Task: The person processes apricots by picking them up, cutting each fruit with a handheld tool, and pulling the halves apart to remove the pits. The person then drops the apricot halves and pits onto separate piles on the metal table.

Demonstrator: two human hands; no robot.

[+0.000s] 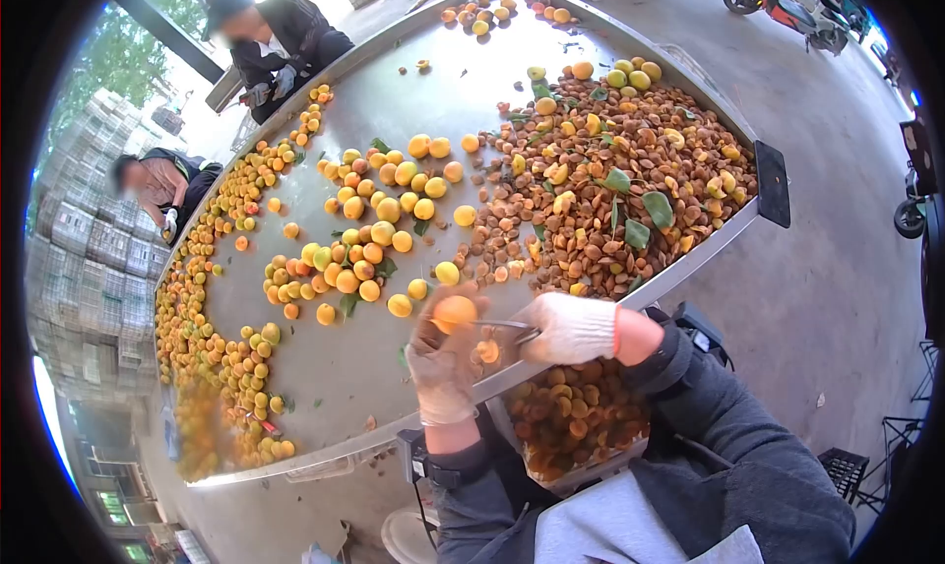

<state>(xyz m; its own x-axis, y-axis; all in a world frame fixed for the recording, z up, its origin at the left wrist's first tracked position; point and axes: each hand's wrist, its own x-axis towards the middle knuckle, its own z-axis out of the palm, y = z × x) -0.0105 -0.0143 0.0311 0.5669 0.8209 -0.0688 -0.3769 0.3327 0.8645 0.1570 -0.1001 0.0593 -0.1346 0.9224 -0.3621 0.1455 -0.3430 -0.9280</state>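
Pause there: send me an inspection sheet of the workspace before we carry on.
Surface: metal table, strewn with whole fruit and a heap of brown pits.
Job's things: held fruit, thin metal tool; fruit pieces in a bin below the table's near edge.
Clutter: leaves on the heap and among the fruit.
Hands: left hand holds the fruit; right hand grips the tool; both gloved.
Cables: none clearly seen.
Surroundings: two co-workers, stacked crates, motorbikes.
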